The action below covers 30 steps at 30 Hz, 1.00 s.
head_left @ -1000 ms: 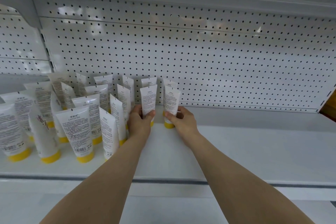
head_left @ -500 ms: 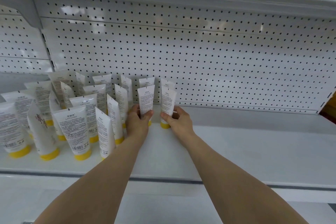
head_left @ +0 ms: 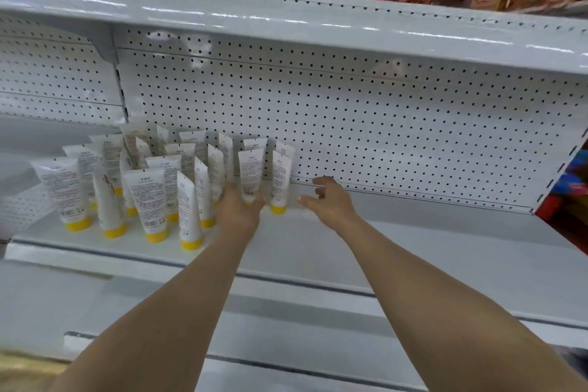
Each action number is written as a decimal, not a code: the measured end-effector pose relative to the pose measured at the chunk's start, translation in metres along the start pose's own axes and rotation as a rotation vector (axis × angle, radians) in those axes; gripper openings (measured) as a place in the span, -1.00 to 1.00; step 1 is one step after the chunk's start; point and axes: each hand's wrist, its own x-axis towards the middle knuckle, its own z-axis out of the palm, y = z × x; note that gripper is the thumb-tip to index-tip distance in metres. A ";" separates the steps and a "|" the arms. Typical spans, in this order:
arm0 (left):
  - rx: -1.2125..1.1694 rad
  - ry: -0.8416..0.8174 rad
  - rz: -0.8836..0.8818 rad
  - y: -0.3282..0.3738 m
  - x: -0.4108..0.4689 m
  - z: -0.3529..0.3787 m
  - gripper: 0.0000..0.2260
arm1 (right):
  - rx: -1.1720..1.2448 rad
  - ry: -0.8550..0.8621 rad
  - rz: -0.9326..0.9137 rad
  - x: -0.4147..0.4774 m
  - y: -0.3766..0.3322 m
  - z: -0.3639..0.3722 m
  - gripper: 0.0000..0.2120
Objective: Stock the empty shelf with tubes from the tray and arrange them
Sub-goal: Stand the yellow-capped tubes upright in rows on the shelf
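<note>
So, in the head view we're mid-arranging: our left hand (head_left: 240, 212) grips a tube (head_left: 250, 173) standing on the shelf (head_left: 413, 251), right hand (head_left: 331, 202) loose-fingered, empty, just beside the end tube (head_left: 280, 181). Next we'd probably need more tubes; the tray isn't in view.

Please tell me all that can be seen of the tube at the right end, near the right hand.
The end tube is white, plastic-looking, with small dark print, a flat crimped top and a yellow cap. It stands upright on its cap on the shelf, in front of another tube. The right hand is beside it, apart.
</note>
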 end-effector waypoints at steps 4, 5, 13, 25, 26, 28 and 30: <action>0.101 0.004 0.145 0.029 -0.033 -0.014 -0.39 | -0.203 0.006 -0.118 -0.024 -0.013 -0.040 -0.43; 0.141 -0.001 0.183 0.035 -0.042 -0.017 -0.40 | -0.254 0.008 -0.142 -0.032 -0.016 -0.049 -0.42; 0.434 -0.080 0.437 0.072 -0.131 -0.037 -0.43 | -0.434 0.052 -0.214 -0.129 -0.026 -0.120 -0.40; 0.326 -0.278 0.548 0.110 -0.335 -0.031 -0.54 | -0.430 0.218 -0.084 -0.344 0.027 -0.218 -0.46; 0.321 -0.311 0.555 0.112 -0.353 -0.026 -0.54 | -0.438 0.234 -0.069 -0.359 0.034 -0.227 -0.46; 0.303 -0.367 0.573 0.118 -0.385 -0.014 -0.54 | -0.449 0.272 -0.034 -0.387 0.048 -0.248 -0.47; 0.283 -0.395 0.594 0.123 -0.412 -0.001 -0.55 | -0.454 0.293 0.010 -0.408 0.064 -0.268 -0.47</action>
